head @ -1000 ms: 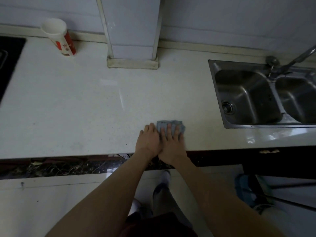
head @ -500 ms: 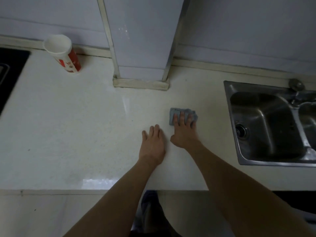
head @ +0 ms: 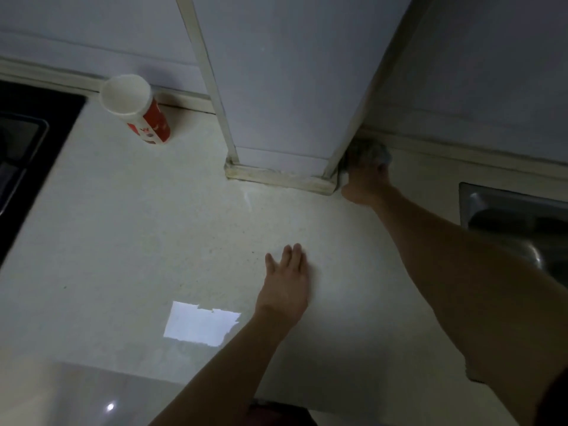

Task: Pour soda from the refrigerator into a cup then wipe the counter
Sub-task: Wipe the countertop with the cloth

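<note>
My right hand (head: 364, 179) presses a grey-blue cloth (head: 373, 153) flat on the pale counter (head: 153, 241), far back in the corner between the wall and the right side of a boxed white column (head: 276, 103). Only the cloth's far edge shows past my fingers. Resting palm down on the counter's middle is my left hand (head: 285, 284), fingers together, holding nothing. A red and white paper cup (head: 135, 109) stands upright at the back left by the wall. Its contents cannot be made out.
A black hob (head: 24, 155) fills the counter's left end. The steel sink (head: 516, 222) is sunk in at the right edge of view. A bright patch of reflected light (head: 199, 324) lies on the counter near the front.
My right hand has pushed the cloth away from me, from mid-counter to the back corner beside the column. My left hand stayed flat in place. The camera moved closer.
</note>
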Demonstrator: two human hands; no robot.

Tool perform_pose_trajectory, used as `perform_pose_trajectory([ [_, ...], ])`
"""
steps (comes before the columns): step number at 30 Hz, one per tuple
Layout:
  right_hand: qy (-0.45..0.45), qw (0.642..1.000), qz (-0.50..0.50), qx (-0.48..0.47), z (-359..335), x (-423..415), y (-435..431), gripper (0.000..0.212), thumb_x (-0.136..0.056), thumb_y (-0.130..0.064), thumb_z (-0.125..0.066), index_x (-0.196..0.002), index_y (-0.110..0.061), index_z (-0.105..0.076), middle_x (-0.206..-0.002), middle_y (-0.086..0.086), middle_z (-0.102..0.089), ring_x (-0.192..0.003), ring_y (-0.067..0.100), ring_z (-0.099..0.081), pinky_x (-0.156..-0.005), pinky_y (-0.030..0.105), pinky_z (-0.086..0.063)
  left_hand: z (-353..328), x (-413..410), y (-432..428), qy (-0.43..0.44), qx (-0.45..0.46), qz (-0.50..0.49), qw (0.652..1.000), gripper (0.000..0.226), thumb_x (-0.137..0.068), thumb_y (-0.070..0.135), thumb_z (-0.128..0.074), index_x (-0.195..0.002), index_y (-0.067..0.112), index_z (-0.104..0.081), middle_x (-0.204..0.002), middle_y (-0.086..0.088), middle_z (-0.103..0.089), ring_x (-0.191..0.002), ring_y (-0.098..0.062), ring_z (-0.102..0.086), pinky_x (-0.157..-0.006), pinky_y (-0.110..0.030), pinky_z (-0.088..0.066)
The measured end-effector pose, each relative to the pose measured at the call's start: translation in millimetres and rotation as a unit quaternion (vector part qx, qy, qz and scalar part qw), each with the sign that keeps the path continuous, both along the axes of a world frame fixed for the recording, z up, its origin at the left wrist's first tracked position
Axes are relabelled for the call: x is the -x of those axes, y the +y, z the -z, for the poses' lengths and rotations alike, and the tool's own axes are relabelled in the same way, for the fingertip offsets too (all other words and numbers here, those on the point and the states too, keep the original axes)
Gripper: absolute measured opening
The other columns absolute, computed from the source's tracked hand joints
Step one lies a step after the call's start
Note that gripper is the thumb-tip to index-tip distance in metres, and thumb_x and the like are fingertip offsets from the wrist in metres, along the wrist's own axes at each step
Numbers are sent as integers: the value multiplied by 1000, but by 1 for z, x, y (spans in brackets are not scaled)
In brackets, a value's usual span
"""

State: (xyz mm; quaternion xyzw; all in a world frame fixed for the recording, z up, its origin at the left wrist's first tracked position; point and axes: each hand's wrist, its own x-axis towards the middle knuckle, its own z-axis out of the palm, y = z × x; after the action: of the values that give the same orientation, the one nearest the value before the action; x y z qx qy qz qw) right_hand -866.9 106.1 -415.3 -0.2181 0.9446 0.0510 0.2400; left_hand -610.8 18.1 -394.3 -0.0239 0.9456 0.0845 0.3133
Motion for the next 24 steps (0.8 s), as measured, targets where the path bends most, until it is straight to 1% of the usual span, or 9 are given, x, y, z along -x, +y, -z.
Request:
perform_pose_trajectory([
  [2, 7, 1000, 3, 9, 0, 10, -6, 82, -94, -41, -40, -154, -18, 10, -161, 17, 7, -147, 40, 8, -116, 61, -7, -1, 0, 0, -7, -1, 3, 1000, 63, -101, 10, -31, -153, -4, 1, -162, -21, 8, -150, -36, 4, -120, -59, -8],
  [4, 6, 1000, 7, 2, 3, 13, -9, 76, -97, -41, -33, -153, -17, 11, -161, 17, 8, -147, 42, 9, -116, 61, -5, 0, -1, -1, -7, 3, 11, 1000, 63, -101, 11, -31, -152, -4, 2, -162, -22, 10, -150, -37, 5, -119, -60, -6],
  [5, 5, 1000, 8, 2, 5, 12, -8, 76, -97, -42, -33, -153, -17, 11, -161, 17, 9, -146, 42, 10, -116, 61, -4, 0, -3, -1, -7, 3, 13, 1000, 64, -101, 11, -32, -152, -4, 2, -162, -22, 10, -150, -37, 6, -119, -60, -6],
  [10, -5, 1000, 9, 24, 1, 3, 1, 89, -88, -31, -53, -155, -20, 6, -162, 14, 11, -148, 37, 10, -117, 60, -7, 2, -8, -8, 2, -11, 24, 1000, 68, -101, 15, -35, -153, 0, 5, -162, -19, 13, -151, -34, 9, -121, -56, -4],
  [14, 21, 999, 30, 19, 2, -37, 8, 91, -88, -29, -54, -154, -19, 8, -161, 13, 13, -146, 40, 17, -118, 57, 0, -2, -19, -20, 30, -34, 35, 998, 62, -101, 12, -32, -154, -1, -4, -163, -18, 6, -151, -32, 3, -122, -52, -7],
  [17, 12, 998, 59, 21, 3, -79, 14, 94, -87, -26, -57, -154, -19, 8, -161, 15, 14, -145, 43, 17, -119, 55, 0, 0, -44, -27, 48, -18, 34, 998, 60, -100, 13, -33, -153, -4, -10, -162, -20, -2, -150, -35, -5, -120, -54, -14],
  [21, -8, 995, 96, 16, 3, -135, 6, 93, -90, -30, -56, -154, -15, 9, -160, 17, 18, -144, 45, 18, -118, 56, 3, -1, -96, -35, 90, 5, 39, 995, 51, -96, 14, -36, -144, -2, -32, -154, -21, -20, -141, -37, -22, -112, -56, -25],
  [23, 1, 994, 106, 14, 4, -157, -9, 91, -91, -34, -55, -154, -14, 8, -160, 17, 16, -144, 46, 18, -118, 57, 4, 1, -122, -39, 104, 22, 49, 993, 49, -93, 12, -35, -140, -3, -35, -151, -23, -23, -138, -39, -24, -110, -57, -26],
  [24, -1, 994, 110, 9, 5, -165, -19, 90, -91, -35, -53, -154, -13, 8, -160, 16, 15, -144, 46, 18, -117, 56, 6, 2, -134, -42, 103, 24, 51, 993, 50, -92, 11, -36, -141, -3, -33, -151, -23, -23, -138, -40, -23, -110, -58, -25],
])
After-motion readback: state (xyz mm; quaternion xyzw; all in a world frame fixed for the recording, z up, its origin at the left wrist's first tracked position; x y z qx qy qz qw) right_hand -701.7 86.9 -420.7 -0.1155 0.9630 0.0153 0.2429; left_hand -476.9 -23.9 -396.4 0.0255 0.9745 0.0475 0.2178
